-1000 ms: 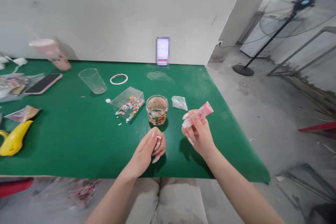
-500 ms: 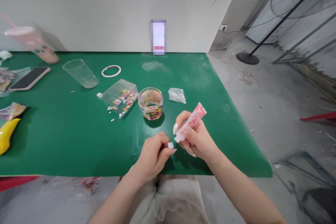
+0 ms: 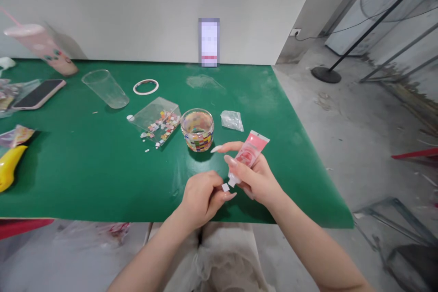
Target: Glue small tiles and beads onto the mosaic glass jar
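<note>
Close to the table's front edge, my left hand (image 3: 201, 197) is closed, pinching a small white square tile (image 3: 225, 187) that sticks out at the fingertips. My right hand (image 3: 255, 175) grips a pink and clear squeeze tube (image 3: 249, 150), its nozzle tilted down beside the tile; its index finger is stretched out. Whether nozzle and tile touch, I cannot tell. Just beyond my hands stands a round glass jar (image 3: 197, 131) whose outside is covered with colourful mosaic tiles. An open clear bag of mosaic pieces (image 3: 160, 123) lies left of the jar, with a few bits spilled around it.
A crumpled clear packet (image 3: 232, 120) lies right of the jar. Farther left are a white ring (image 3: 145, 87), a tilted clear plastic cup (image 3: 107, 90), a phone (image 3: 40, 94), a pink tumbler (image 3: 43, 49) and a yellow object (image 3: 11, 167). A screen (image 3: 209, 43) leans on the wall.
My right hand has turned the tube so its printed side faces me and brought the nozzle nearer the tile. Its index finger has stretched out. The view has shifted slightly.
</note>
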Demonstrator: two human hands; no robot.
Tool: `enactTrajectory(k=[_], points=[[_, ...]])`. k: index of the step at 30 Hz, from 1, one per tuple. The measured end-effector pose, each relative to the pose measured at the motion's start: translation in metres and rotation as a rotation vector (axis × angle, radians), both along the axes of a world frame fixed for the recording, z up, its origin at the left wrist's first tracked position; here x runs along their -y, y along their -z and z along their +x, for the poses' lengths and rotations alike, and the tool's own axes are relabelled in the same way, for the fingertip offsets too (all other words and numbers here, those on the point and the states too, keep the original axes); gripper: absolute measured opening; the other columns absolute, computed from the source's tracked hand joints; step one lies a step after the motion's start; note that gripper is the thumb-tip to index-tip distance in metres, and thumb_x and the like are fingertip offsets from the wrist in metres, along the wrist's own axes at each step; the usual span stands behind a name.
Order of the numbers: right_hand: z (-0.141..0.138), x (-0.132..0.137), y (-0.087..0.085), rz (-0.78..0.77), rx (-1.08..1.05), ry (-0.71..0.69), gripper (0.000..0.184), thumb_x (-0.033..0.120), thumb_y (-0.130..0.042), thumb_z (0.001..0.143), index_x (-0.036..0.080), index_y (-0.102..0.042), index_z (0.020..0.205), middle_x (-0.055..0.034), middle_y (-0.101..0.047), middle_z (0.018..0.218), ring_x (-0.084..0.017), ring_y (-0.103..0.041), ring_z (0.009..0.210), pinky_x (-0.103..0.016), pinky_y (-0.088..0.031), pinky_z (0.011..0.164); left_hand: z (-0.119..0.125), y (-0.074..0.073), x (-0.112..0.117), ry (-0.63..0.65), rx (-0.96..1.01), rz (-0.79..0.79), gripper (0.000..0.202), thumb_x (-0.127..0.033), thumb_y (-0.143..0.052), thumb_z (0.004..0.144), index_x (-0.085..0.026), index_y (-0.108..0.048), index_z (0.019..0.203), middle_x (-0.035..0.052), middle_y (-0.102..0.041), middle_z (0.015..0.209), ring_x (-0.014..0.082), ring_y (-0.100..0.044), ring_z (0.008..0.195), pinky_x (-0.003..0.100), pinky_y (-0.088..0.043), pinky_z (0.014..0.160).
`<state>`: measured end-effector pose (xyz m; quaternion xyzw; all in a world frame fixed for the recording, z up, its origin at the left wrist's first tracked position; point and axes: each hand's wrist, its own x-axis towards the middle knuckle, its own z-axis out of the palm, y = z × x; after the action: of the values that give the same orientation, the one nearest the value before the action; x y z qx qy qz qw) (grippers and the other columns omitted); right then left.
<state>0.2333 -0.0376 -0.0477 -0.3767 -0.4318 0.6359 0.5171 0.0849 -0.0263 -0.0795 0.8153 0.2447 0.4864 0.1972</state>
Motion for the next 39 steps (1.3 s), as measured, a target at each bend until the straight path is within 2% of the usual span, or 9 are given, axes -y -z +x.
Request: enactTrajectory(k=[3,9,16,19,21,23,28,33,39], points=[[0.000,0.000,-0.003,0.001,0.030,-0.001,0.029,0.042,-0.062,0.088,0.025,-0.065,0.111,0.0105,-0.040,0.042,-0.003,-0.025,0.030,-0.018,-0.014,0.029,0.000,0.000,0.000,-0.017,-0.010,0.009,0.026,-0.036,-0.043,0.099,-0.021,-0.046,0.078,-0.0057,-0.048,0.055,0.0090,-0.043,0.045,0.020,-0.033,0.046],[-0.003,0.000,-0.002,0.030,0.000,0.002,0.025,0.041,-0.061,0.087,0.025,-0.066,0.106,0.0105,-0.034,0.043,-0.005,-0.024,0.036,-0.019,-0.018,0.034,0.001,0.000,0.001,-0.039,-0.065,0.049,0.027,-0.037,-0.040,0.100,-0.021,-0.046,0.078,-0.0055,-0.049,0.055,0.0094,-0.045,0.045,0.020,-0.035,0.047],[-0.003,0.002,0.004,0.099,0.056,0.008,0.020,0.035,-0.058,0.091,0.028,-0.067,0.108,0.0090,-0.043,0.048,-0.005,-0.031,0.038,-0.018,-0.028,0.038,0.001,0.000,0.002,-0.036,-0.063,0.051,0.029,-0.036,-0.039,0.100,-0.021,-0.046,0.076,-0.0056,-0.051,0.054,0.0091,-0.045,0.044,0.020,-0.035,0.047],[0.001,0.002,0.008,0.278,0.164,0.006,0.025,0.031,-0.054,0.094,0.027,-0.067,0.115,-0.0004,-0.071,0.082,-0.007,-0.051,0.050,-0.019,-0.043,0.046,0.002,0.001,0.003,-0.058,-0.057,0.064,0.032,-0.038,-0.039,0.100,-0.020,-0.047,0.074,-0.0054,-0.052,0.052,0.0094,-0.046,0.044,0.021,-0.035,0.046],[0.004,0.001,0.010,0.428,0.234,-0.018,0.028,0.026,-0.050,0.096,0.027,-0.066,0.119,-0.0042,-0.072,0.113,-0.010,-0.064,0.071,-0.022,-0.053,0.061,0.002,0.001,0.003,-0.075,-0.060,0.075,0.034,-0.039,-0.039,0.100,-0.020,-0.047,0.073,-0.0051,-0.052,0.052,0.0098,-0.047,0.044,0.021,-0.035,0.046],[0.005,0.001,0.009,0.506,0.253,-0.036,0.031,0.020,-0.047,0.097,0.026,-0.066,0.121,-0.0035,-0.070,0.121,-0.013,-0.069,0.089,-0.023,-0.055,0.074,0.002,0.001,0.003,-0.081,-0.056,0.083,0.034,-0.039,-0.039,0.100,-0.020,-0.047,0.072,-0.0047,-0.054,0.052,0.0098,-0.048,0.043,0.021,-0.036,0.046],[0.005,0.001,0.008,0.549,0.233,-0.029,0.034,0.013,-0.046,0.096,0.027,-0.068,0.119,-0.0016,-0.075,0.109,-0.010,-0.071,0.083,-0.019,-0.056,0.071,0.002,0.000,0.002,-0.088,-0.043,0.111,0.032,-0.037,-0.040,0.100,-0.020,-0.046,0.073,-0.0044,-0.057,0.054,0.0095,-0.051,0.043,0.021,-0.037,0.045],[0.005,0.001,0.012,0.616,0.263,-0.015,0.023,0.024,-0.065,0.088,0.022,-0.072,0.111,-0.0031,-0.078,0.091,-0.014,-0.073,0.075,-0.020,-0.057,0.066,0.000,0.003,0.003,-0.099,-0.051,0.141,0.031,-0.038,-0.040,0.100,-0.020,-0.048,0.076,-0.0039,-0.059,0.054,0.0098,-0.054,0.045,0.021,-0.038,0.046],[0.005,0.001,0.018,0.644,0.297,-0.021,0.024,0.021,-0.067,0.086,0.021,-0.072,0.110,-0.0037,-0.078,0.098,-0.014,-0.074,0.084,-0.018,-0.056,0.073,-0.003,0.005,0.003,-0.123,-0.053,0.161,0.028,-0.035,-0.040,0.100,-0.019,-0.048,0.078,-0.0040,-0.058,0.054,0.0096,-0.053,0.044,0.021,-0.036,0.045]])
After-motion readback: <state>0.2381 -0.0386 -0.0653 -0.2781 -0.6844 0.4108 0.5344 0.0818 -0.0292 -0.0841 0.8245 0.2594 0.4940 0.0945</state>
